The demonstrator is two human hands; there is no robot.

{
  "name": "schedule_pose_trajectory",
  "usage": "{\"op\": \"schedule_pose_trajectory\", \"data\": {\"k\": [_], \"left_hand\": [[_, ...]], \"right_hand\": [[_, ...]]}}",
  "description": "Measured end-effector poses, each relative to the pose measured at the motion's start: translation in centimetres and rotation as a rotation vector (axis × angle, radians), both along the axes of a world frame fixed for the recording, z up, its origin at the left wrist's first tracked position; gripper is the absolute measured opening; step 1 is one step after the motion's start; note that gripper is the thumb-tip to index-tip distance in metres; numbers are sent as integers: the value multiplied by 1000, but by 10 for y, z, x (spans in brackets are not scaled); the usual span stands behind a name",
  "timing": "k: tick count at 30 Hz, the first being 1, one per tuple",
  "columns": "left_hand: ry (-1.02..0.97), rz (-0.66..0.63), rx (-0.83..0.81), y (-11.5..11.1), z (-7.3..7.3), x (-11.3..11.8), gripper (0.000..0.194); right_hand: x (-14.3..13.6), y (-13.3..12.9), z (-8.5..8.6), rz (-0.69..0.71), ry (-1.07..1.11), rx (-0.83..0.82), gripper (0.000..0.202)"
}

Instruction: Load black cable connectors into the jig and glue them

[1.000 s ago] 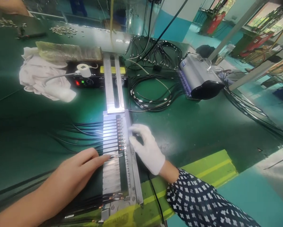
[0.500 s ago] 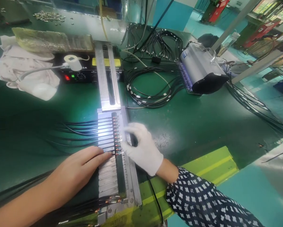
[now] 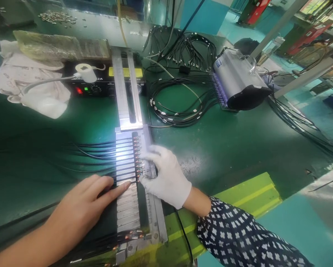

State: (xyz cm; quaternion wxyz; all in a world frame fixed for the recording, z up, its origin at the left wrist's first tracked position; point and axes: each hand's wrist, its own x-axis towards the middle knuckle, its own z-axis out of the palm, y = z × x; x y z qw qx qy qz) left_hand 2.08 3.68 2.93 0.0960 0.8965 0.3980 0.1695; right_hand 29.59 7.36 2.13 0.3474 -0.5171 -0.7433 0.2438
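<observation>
A metal slotted fixture (image 3: 127,207) lies lengthwise in front of me. Several black cables (image 3: 99,151) enter from the left, in its upper slots, their copper-tipped ends lined up over the dark groove. My bare left hand (image 3: 92,196) is at the lowest cable, curled fingers around it and the extended thumb pressing near its end. The fingertips are partly hidden. My white-gloved right hand (image 3: 166,174) hovers over the fixture's right side, with thumb and fingers apart. Its thumb is close to the lowest cable's tip; I cannot tell whether they touch.
Beyond the fixture, a metal slide (image 3: 121,89) crosses a black control box (image 3: 99,87). A white lamp (image 3: 85,73) and white cloth (image 3: 19,79) are left. Coiled cables (image 3: 166,115) and a silver cylindrical device (image 3: 236,78) stand right. More cables (image 3: 99,244) lie at the near end.
My left hand's fingers have drawn back slightly left and down, while its thumb stays on the fixture. My right thumb has moved down toward the lowest cable's tip.
</observation>
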Motion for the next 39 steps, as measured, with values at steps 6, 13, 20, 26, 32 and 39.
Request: {"op": "schedule_pose_trajectory", "data": {"k": [6, 13, 20, 26, 32, 39], "left_hand": [[133, -16, 59, -8, -1, 0, 61], [-116, -93, -245, -26, 14, -21, 20], [-128, 56, -625, -53, 7, -29, 25], [-148, 263, -981, -45, -3, -44, 35], [-317, 381, -910, -28, 2, -42, 42], [-61, -15, -101, -9, 15, -15, 53]], "right_hand": [[0, 2, -3, 4, -1, 45, 50], [8, -12, -10, 16, -11, 95, 45], [9, -16, -10, -9, -7, 128, 39], [9, -16, -7, -12, 18, 123, 37], [10, -16, -5, 5, 52, 93, 36], [12, -12, -3, 15, 110, 22, 33]]}}
